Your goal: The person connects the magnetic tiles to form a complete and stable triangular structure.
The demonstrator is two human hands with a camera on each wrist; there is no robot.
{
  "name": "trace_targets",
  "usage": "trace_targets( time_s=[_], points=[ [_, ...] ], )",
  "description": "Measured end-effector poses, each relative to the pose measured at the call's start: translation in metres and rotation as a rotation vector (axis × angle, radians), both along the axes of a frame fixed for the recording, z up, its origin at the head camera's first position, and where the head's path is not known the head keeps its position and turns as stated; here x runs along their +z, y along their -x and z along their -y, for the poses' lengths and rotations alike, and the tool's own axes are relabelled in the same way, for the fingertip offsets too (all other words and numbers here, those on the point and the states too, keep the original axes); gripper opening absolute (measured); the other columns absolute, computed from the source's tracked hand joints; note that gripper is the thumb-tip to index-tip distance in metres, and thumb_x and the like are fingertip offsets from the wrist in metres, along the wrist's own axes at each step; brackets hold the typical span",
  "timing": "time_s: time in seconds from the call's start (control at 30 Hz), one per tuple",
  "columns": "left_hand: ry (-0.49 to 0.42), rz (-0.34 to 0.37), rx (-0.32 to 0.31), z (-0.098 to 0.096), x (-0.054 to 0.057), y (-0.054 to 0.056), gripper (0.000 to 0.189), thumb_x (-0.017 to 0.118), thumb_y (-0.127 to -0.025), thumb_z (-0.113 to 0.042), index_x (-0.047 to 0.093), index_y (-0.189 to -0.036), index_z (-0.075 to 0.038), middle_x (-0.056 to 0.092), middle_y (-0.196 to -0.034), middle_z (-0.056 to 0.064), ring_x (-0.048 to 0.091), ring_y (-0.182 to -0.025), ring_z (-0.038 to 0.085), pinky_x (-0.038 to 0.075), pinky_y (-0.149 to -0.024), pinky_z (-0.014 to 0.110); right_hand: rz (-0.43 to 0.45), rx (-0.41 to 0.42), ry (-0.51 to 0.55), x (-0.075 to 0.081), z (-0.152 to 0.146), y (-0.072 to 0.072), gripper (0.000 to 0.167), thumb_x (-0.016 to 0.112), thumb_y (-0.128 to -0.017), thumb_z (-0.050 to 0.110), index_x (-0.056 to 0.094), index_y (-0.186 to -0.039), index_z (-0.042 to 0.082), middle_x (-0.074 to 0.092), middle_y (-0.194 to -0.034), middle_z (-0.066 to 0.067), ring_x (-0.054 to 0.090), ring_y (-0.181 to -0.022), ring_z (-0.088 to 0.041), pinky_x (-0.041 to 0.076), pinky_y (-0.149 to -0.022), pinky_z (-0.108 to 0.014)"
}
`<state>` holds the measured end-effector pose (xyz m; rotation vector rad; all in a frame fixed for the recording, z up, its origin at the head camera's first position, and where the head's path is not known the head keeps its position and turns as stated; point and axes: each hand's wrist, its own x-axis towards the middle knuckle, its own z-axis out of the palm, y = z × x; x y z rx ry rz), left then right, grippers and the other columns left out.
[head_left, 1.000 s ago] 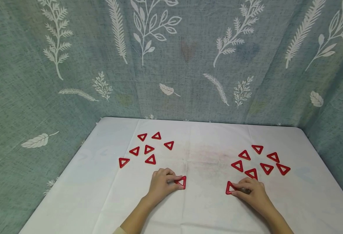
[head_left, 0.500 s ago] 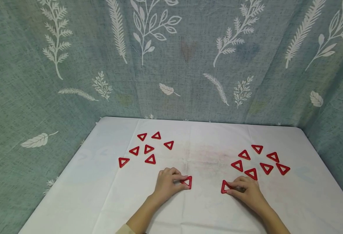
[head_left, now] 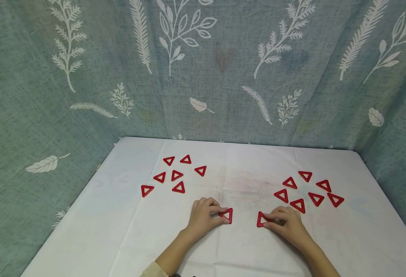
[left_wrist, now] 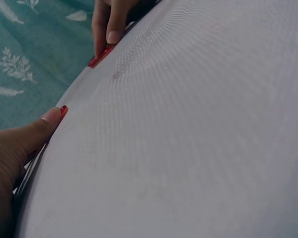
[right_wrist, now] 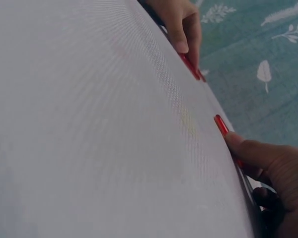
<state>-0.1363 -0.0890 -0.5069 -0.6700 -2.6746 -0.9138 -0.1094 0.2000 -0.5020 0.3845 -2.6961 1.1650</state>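
Near the front middle of the table, my left hand [head_left: 204,217] pinches a red triangle frame [head_left: 231,216] between thumb and fingers. To its right, my right hand [head_left: 289,224] pinches a second red triangle frame [head_left: 259,219]. Both pieces lie flat on the white cloth, with a small gap between them. In the left wrist view the left thumb presses on the edge of its red piece [left_wrist: 64,110]. The right wrist view has the right thumb on its own piece [right_wrist: 220,123]. Fingers cover part of each triangle.
A loose group of several red triangles [head_left: 176,176] lies at the back left of the white table [head_left: 95,231]. Another group of red triangles [head_left: 316,199] lies at the right, its nearest piece [head_left: 301,206] just behind the right hand. A patterned green curtain [head_left: 203,80] surrounds the table.
Both hands have slid inward along the cloth with their triangles, the left hand rightward and the right hand leftward. The gap between the two triangles has narrowed.
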Motion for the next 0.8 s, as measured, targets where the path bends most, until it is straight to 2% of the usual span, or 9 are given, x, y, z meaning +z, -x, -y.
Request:
trace_targets(
  time_s=[0.23,0.37,0.57,0.8],
  points=[
    [0.020,-0.002,-0.026,-0.012,-0.002,0.001,0.038,0.079,-0.067,-0.047,0.076,-0.099,-0.028,0.055,-0.087,-0.014,0.045,-0.083,0.006,0.034,-0.081,0.032,0.040,0.017,-0.003,0.001,0.009,0.003,0.026,0.083,-0.069,0.024,0.078,-0.094,0.018,0.059,-0.079,0.018,0.047,-0.076,-0.001,0.026,-0.073,-0.031],
    [0.024,-0.022,-0.031,-0.018,-0.002,0.000,0.038,0.080,-0.065,-0.046,0.077,-0.098,-0.028,0.055,-0.086,-0.013,0.046,-0.082,0.006,0.034,-0.081,0.030,0.067,0.013,-0.014,0.003,0.013,0.003,0.027,0.083,-0.070,0.026,0.077,-0.095,0.019,0.058,-0.079,0.019,0.046,-0.077,-0.001,0.027,-0.073,-0.031],
    [0.035,-0.042,-0.038,-0.027,-0.001,0.000,0.039,0.079,-0.064,-0.048,0.076,-0.098,-0.029,0.055,-0.087,-0.013,0.047,-0.083,0.006,0.034,-0.080,0.029,0.043,0.037,-0.013,0.003,0.017,0.005,0.027,0.082,-0.070,0.026,0.077,-0.095,0.018,0.058,-0.080,0.019,0.046,-0.077,-0.001,0.028,-0.073,-0.032],
    [0.054,-0.019,-0.045,-0.032,0.000,-0.001,0.039,0.077,-0.067,-0.050,0.076,-0.099,-0.028,0.055,-0.089,-0.013,0.046,-0.085,0.006,0.033,-0.081,0.028,0.035,0.072,-0.003,0.002,0.021,0.007,0.027,0.082,-0.071,0.025,0.077,-0.096,0.018,0.057,-0.081,0.019,0.048,-0.079,-0.001,0.028,-0.075,-0.033]
  ],
)
